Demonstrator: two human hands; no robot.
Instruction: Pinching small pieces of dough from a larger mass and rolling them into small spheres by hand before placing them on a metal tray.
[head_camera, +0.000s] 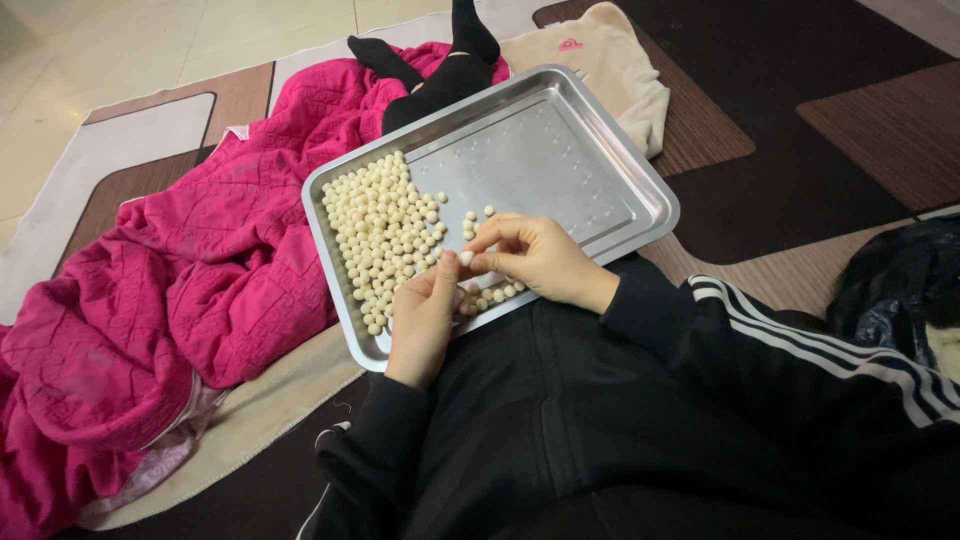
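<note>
A pink quilted blanket (190, 290) sprawls over the patterned rug (850, 130) on the floor, with a beige cloth (610, 60) bunched beyond it. Resting partly on the blanket and partly on the person's lap is a shiny steel tray (560, 150), shallow-walled and bare on its right half. Its left half carries a heap of small cream-white balls (385, 230), packed close, with a few strays near the middle.

Both hands meet at the tray's near edge. The right hand (540, 262) has thumb and forefinger pinched together on a single small ball (466, 258), and the left hand (422, 318) closes its fingertips on that same ball from below, so the grip is clamped from both sides.

The balls look light, smooth and round, so I judge they roll readily on the slick metal and slip from a loose pinch. Each is best taken across its middle between two fingertips, pressed gently; whether they are hard or soft I cannot tell.
</note>
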